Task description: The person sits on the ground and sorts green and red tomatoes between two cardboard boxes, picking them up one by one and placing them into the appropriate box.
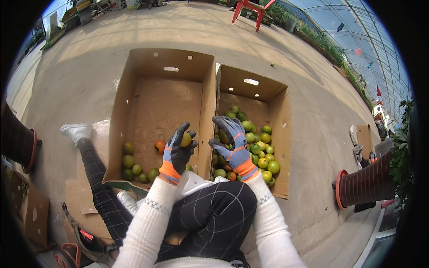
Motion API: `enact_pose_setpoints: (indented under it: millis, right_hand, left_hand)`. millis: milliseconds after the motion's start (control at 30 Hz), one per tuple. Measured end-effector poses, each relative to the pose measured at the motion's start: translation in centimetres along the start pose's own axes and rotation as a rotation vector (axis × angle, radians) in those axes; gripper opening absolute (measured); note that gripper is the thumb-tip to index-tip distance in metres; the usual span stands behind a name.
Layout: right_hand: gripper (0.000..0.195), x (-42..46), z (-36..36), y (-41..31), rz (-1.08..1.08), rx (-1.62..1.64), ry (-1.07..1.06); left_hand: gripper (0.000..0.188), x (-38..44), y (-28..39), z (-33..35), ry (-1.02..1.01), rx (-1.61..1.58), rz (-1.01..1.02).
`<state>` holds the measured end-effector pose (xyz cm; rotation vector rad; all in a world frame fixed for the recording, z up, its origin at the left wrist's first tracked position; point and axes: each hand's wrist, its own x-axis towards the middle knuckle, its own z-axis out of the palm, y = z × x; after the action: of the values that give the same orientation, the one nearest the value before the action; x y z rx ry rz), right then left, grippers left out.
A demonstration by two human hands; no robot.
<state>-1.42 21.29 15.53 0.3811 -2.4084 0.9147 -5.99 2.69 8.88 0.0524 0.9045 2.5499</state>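
Observation:
My left hand, in a grey-blue and orange work glove with dark palm, holds a yellowish-green tomato above the left cardboard box. Inside that box, a red-orange tomato lies near the hand, and several green tomatoes sit along the near left side. My right hand, gloved alike, is over the left part of the right cardboard box, its thumb and fingers apart and nothing seen between them. Under and beside it lie many green and yellowish tomatoes, with a reddish one near the front; the glove hides some.
A small green tomato lies on the concrete floor beyond the boxes. Large brown pots stand at both sides. Another cardboard box and a bag are at lower left. A red chair stands at the far edge.

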Motion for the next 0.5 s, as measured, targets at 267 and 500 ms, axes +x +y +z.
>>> enact_pose_setpoints:
  millis: [267,500]
  right_hand:
    - [0.074,-9.3,5.9,6.1,0.418,-0.753,-0.511]
    - [0.062,-9.0,6.1,6.4,0.477,-0.702,-0.432]
  left_hand:
    - [0.036,2.8,-5.1,-13.2,0.710,-0.311,0.130]
    - [0.057,2.3,-4.5,-13.3,0.743,0.078,0.270]
